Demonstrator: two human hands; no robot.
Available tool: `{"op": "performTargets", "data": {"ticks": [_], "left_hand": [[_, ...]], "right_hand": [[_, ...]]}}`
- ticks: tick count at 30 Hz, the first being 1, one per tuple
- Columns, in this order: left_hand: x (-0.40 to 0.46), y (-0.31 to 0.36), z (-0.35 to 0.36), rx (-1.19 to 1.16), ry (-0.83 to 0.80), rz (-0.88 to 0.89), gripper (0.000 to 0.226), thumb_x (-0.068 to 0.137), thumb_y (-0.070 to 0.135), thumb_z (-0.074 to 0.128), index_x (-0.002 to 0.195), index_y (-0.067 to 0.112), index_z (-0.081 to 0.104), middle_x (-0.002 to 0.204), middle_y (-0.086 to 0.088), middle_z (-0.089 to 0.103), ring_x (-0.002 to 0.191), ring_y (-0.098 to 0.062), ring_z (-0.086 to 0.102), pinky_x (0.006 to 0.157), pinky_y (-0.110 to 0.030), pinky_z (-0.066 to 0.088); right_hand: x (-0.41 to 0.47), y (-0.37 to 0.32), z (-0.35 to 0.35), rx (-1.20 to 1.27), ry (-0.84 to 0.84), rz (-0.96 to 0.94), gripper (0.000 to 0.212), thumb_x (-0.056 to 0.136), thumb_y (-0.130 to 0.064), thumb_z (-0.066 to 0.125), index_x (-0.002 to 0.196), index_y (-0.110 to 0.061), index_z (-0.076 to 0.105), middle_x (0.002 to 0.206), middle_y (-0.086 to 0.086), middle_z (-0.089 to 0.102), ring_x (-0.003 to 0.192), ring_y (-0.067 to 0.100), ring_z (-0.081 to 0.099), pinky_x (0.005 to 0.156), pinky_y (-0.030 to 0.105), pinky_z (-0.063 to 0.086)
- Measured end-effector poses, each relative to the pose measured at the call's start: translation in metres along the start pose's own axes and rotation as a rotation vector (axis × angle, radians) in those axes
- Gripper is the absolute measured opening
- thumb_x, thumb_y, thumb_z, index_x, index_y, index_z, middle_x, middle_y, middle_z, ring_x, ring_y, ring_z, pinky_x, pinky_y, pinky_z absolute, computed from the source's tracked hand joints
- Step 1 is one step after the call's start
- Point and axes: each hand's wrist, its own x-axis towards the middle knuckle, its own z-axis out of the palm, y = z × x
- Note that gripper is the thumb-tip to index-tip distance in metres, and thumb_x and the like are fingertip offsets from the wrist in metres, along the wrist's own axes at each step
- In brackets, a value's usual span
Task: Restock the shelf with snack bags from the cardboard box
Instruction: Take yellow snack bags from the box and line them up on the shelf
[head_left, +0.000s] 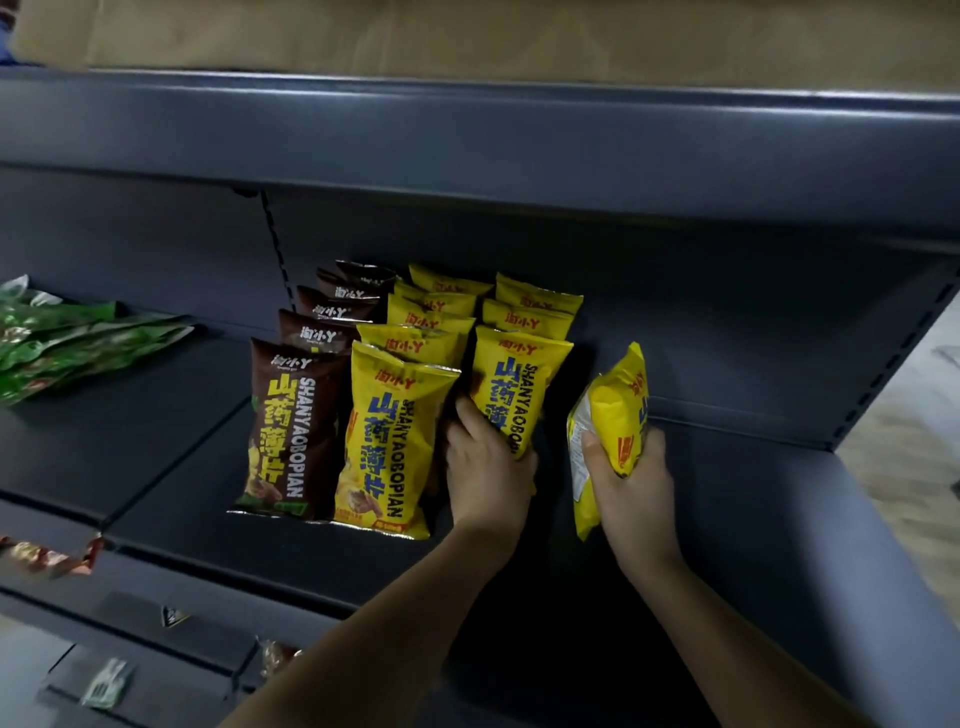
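Two hands worked: left steadied the front glossy yellow snack bag, right fingers clamped another (best set upright, just right) on the dark metal shelf.

Three rows of upright snack bags stand side by side on the shelf, each running front to back. The left hand touches the front bag of the right row; the right hand holds a further bag just right of it. Flat packets lie well apart at far left. A cardboard box sits on the shelf above.
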Motion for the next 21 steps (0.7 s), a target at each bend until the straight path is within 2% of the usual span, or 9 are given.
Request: {"op": "performTargets", "data": {"ticks": [3, 4, 6, 7, 8, 11, 14, 17, 21], "left_hand": [[-0.001, 0.003, 0.003, 0.085, -0.007, -0.018, 0.099, 0.08, 0.038, 0.068, 0.146, -0.003, 0.006, 0.133, -0.019, 0.037, 0.121, -0.034, 0.046, 0.097, -0.036, 0.042], [-0.001, 0.004, 0.004, 0.14, 0.017, -0.019, 0.102, 0.077, 0.043, 0.071, 0.145, -0.007, 0.013, 0.128, -0.021, 0.044, 0.114, -0.034, 0.052, 0.089, -0.036, 0.048], [0.0, 0.005, 0.006, 0.233, 0.039, 0.007, 0.107, 0.056, 0.051, 0.083, 0.129, -0.015, 0.041, 0.101, -0.023, 0.06, 0.084, -0.033, 0.066, 0.061, -0.033, 0.055], [-0.001, 0.003, 0.007, 0.264, 0.037, 0.024, 0.108, 0.046, 0.055, 0.086, 0.119, -0.017, 0.051, 0.09, -0.023, 0.064, 0.072, -0.032, 0.068, 0.052, -0.031, 0.054], [-0.004, 0.002, 0.009, 0.266, 0.03, 0.032, 0.109, 0.042, 0.057, 0.086, 0.115, -0.018, 0.054, 0.089, -0.024, 0.065, 0.071, -0.032, 0.068, 0.052, -0.031, 0.055], [-0.02, 0.0, 0.014, 0.334, 0.091, 0.127, 0.104, 0.054, 0.048, 0.082, 0.127, -0.016, 0.046, 0.118, -0.031, 0.058, 0.104, -0.039, 0.063, 0.079, -0.042, 0.055], [-0.03, -0.002, 0.011, 0.409, 0.195, 0.428, 0.073, 0.083, 0.03, 0.057, 0.142, -0.005, 0.031, 0.145, -0.027, 0.034, 0.135, -0.039, 0.036, 0.106, -0.051, 0.037], [-0.011, -0.009, 0.009, 0.525, 0.227, 0.771, 0.063, 0.088, 0.027, 0.038, 0.148, 0.012, 0.024, 0.153, -0.018, 0.025, 0.141, -0.035, 0.025, 0.11, -0.054, 0.028], [0.017, -0.024, 0.006, 0.627, 0.201, 0.824, 0.09, 0.071, 0.033, 0.062, 0.148, 0.012, 0.02, 0.155, -0.014, 0.02, 0.143, -0.033, 0.02, 0.111, -0.053, 0.024]], "right_hand": [[0.0, 0.001, 0.001, -0.009, 0.002, 0.011, 0.028, 0.086, -0.035, 0.063, 0.096, -0.014, 0.048, 0.088, 0.003, 0.062, 0.076, 0.006, 0.057, 0.057, 0.017, 0.039], [0.001, 0.001, 0.001, -0.014, 0.003, 0.014, 0.028, 0.086, -0.036, 0.063, 0.096, -0.014, 0.048, 0.089, 0.003, 0.062, 0.076, 0.006, 0.057, 0.057, 0.017, 0.038], [0.001, 0.002, 0.0, -0.024, 0.005, 0.017, 0.028, 0.087, -0.036, 0.063, 0.095, -0.015, 0.048, 0.088, 0.003, 0.061, 0.075, 0.007, 0.057, 0.057, 0.017, 0.038], [0.001, 0.001, 0.0, -0.027, 0.006, 0.019, 0.028, 0.087, -0.036, 0.063, 0.094, -0.015, 0.047, 0.088, 0.003, 0.061, 0.074, 0.007, 0.057, 0.056, 0.017, 0.037], [0.001, 0.001, 0.0, -0.026, 0.006, 0.02, 0.027, 0.087, -0.035, 0.064, 0.093, -0.015, 0.047, 0.088, 0.003, 0.061, 0.074, 0.006, 0.056, 0.056, 0.018, 0.037], [0.001, 0.001, 0.0, -0.022, 0.011, 0.018, 0.026, 0.087, -0.034, 0.064, 0.094, -0.015, 0.047, 0.087, 0.003, 0.061, 0.074, 0.004, 0.056, 0.055, 0.016, 0.036], [0.001, 0.0, 0.0, -0.021, 0.016, 0.019, 0.025, 0.087, -0.034, 0.064, 0.095, -0.016, 0.048, 0.087, 0.0, 0.061, 0.073, 0.002, 0.056, 0.055, 0.014, 0.036], [0.001, 0.001, 0.001, -0.003, 0.025, 0.019, 0.027, 0.087, -0.034, 0.064, 0.099, -0.017, 0.049, 0.09, 0.0, 0.062, 0.078, 0.008, 0.059, 0.059, 0.019, 0.041], [0.002, 0.002, 0.001, -0.008, 0.026, 0.024, 0.027, 0.087, -0.035, 0.063, 0.098, -0.015, 0.049, 0.09, 0.002, 0.062, 0.078, 0.01, 0.059, 0.059, 0.019, 0.041]]}}
